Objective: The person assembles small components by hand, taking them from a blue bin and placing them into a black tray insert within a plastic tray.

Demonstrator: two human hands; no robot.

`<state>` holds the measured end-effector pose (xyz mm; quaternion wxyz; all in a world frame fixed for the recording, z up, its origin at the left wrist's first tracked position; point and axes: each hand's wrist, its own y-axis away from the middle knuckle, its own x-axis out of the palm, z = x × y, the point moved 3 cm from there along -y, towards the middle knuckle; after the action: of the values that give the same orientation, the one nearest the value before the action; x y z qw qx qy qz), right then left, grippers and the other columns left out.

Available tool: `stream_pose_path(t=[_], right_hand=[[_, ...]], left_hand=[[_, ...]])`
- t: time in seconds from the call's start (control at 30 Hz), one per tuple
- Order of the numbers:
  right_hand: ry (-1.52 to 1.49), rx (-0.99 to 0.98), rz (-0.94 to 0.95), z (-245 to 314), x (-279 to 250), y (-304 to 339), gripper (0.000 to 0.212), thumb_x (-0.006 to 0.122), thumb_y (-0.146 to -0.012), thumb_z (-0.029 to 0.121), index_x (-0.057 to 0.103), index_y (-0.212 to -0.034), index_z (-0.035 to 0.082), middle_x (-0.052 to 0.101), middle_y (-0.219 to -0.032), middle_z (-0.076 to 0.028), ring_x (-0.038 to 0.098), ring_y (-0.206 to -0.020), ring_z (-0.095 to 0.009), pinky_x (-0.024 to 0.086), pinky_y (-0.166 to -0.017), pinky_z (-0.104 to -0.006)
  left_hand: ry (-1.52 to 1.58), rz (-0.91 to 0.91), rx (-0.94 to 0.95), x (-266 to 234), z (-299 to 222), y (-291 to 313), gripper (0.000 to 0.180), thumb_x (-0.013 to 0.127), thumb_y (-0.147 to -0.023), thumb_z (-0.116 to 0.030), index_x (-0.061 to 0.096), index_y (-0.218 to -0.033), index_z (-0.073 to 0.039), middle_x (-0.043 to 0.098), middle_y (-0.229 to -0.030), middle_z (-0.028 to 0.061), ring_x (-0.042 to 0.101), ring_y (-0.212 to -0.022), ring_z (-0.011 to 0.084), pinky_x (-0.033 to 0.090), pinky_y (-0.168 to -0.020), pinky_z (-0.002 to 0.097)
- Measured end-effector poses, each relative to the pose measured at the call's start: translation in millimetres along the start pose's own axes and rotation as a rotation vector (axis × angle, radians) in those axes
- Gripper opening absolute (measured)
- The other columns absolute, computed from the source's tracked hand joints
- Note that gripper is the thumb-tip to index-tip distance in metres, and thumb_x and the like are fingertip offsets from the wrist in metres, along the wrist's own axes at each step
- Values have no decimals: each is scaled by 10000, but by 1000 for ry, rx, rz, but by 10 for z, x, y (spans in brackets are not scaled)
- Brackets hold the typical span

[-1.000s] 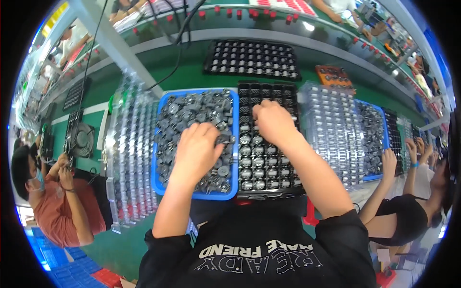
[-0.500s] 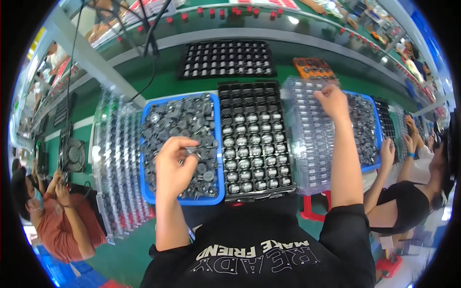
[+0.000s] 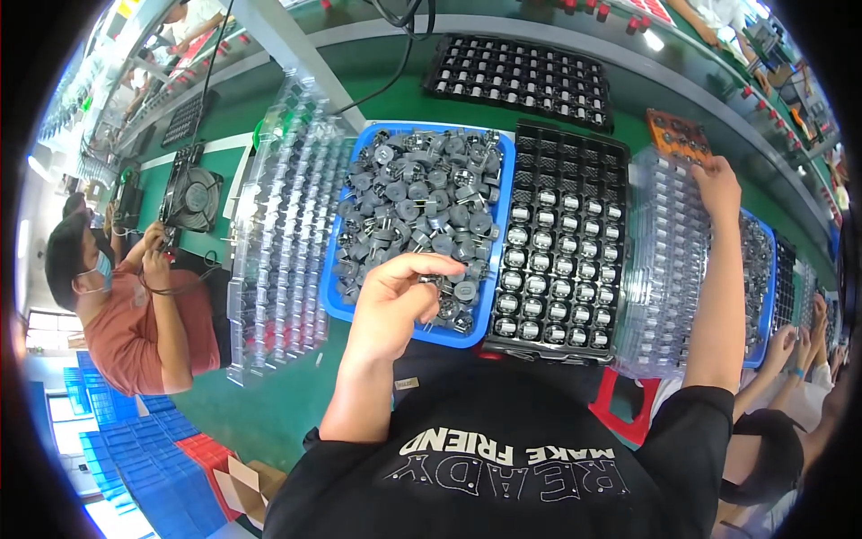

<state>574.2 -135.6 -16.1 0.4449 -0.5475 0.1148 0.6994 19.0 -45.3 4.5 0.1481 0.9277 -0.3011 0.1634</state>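
Observation:
My left hand [image 3: 388, 310] hangs over the near part of a blue tub [image 3: 332, 283], thumb and forefinger curled together. What sits in the pinch, if anything, blends with the loose parts [image 3: 422, 193] behind it: grey round bodies with metal pins. On the right, my right hand [image 3: 721, 190] is closed at the far right corner of a stack of clear plastic trays [image 3: 669, 260]; its fingertips' contents are hidden. Between tub and stack lies a black tray [image 3: 567, 153], its near rows filled with silver-topped round parts [image 3: 561, 265], its far rows bare pockets.
Another filled black tray [image 3: 521, 76] lies farther back, with an orange tray [image 3: 678, 135] at its right. Clear trays [image 3: 287, 242] lean left of the tub. A metal post [image 3: 305, 63] and black cable [image 3: 386, 85] stand behind. Co-workers sit on both sides; a red stool [image 3: 620, 413] is below.
The view has swung left, so the bench appears farther right. My left hand is nearer the tub's front edge, and my right hand has shifted to the clear stack's far right corner.

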Motion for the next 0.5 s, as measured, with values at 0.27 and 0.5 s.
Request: stream_pose_path(t=[0.27,0.5], right_hand=[[-111,14,128,-17,-133,124,242,767,-854,218,694,-1001,40,738,-878,-87,697,-841,-192,530,-790,-321],[-206,-82,103,40,20,18,194,733,-817,193,711,-938,43,738,-853,-110,714,-811,-222,551,-778,-348]], left_hand=[[128,185,-52,188,-95,10,616,525,-868,149,509,-1467,7,559,-1335,119,556,-672,89,495,-664,240],[84,241,-95,311,-62,-20,576,509,-922,92,477,-1487,-21,567,-1295,118,579,-687,112,524,-677,260]])
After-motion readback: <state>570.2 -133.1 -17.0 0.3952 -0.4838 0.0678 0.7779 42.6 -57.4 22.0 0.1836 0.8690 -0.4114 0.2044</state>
